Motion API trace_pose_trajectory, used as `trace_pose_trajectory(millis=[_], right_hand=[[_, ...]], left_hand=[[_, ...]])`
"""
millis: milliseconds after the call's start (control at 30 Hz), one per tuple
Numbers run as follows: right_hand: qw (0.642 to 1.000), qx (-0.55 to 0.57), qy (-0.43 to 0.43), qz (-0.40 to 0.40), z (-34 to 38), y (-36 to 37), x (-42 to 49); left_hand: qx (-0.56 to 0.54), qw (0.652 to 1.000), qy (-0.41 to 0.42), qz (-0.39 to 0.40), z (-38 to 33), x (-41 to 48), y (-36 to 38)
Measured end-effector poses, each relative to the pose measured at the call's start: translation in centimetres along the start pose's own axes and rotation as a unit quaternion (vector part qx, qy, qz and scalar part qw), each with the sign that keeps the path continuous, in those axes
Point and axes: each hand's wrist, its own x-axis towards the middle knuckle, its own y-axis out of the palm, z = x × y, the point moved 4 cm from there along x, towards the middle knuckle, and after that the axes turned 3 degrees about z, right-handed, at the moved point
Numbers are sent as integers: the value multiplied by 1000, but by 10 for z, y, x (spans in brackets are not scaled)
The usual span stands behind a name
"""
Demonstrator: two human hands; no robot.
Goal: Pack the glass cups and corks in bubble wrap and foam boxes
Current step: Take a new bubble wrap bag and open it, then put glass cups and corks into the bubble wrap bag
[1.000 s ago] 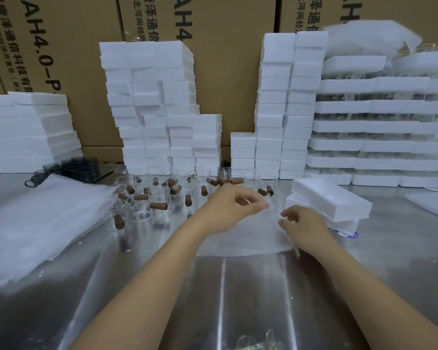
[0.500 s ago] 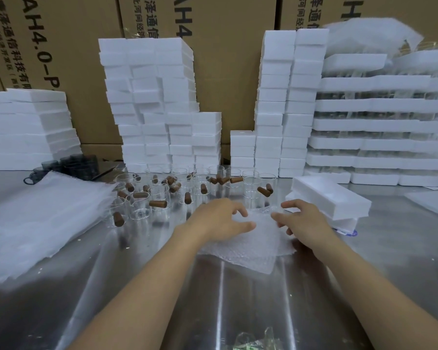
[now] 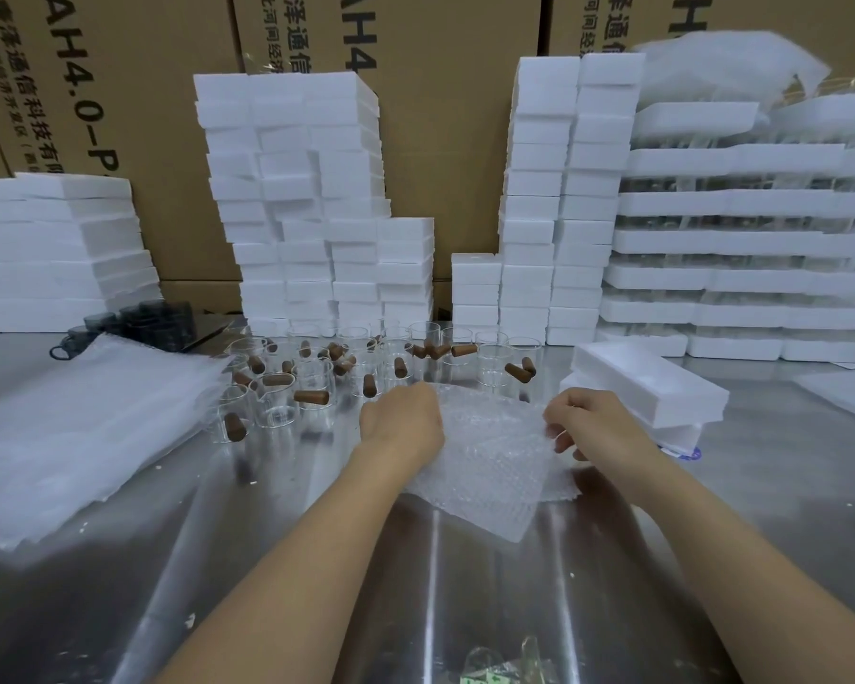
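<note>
I have both grips on 1 bubble wrap sheet [image 3: 489, 466]. My left grip [image 3: 401, 427] curls over its far left edge, fingertips hidden under the hand, and my right grip [image 3: 593, 427] pinches its right edge with bent fingers. The sheet hangs between them, its near corner drooping toward the bench [image 3: 119, 585]. I cannot tell whether a cup is already inside it.

The glass cups [image 3: 277, 414] stand upright, mouths up, just beyond and left of the left grip, so I judge that grip the nearer one for the next pick. I count at least 15 cups, but they overlap too much for an exact figure. Roughly 18 corks [image 3: 312, 397] lie among them on their sides at mixed angles.

2 foam boxes [image 3: 647, 387], stacked, sit just right of the right grip, long axis slanting from far left to near right.
</note>
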Motion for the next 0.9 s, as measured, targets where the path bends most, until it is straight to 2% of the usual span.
trace_pose_trajectory(millis=[133, 200, 333, 433, 567, 700, 800, 900], right_hand=[[999, 46, 2, 19, 8, -2, -4], [993, 116, 9, 3, 13, -4, -5], [954, 295, 23, -46, 17, -12, -5], [934, 344, 79, -45, 8, -12, -1], [953, 239, 176, 55, -7, -9, -2], [965, 78, 203, 148, -8, -10, -5], [961, 30, 198, 192, -6, -10, -8], [959, 37, 182, 213, -4, -9, -9]], left_hand=[[3, 1000, 9, -24, -1, 1, 0], [-27, 998, 14, -54, 0, 1, -3], [-95, 982, 36, -162, -2, -1, -14], [-126, 973, 43, -190, -4, -1, -18], [-120, 987, 27, -107, -3, 0, -9], [-110, 993, 20, -33, 0, 1, 4], [-85, 996, 15, -27, 0, 2, 7], [-58, 997, 13, -43, 1, 3, 7]])
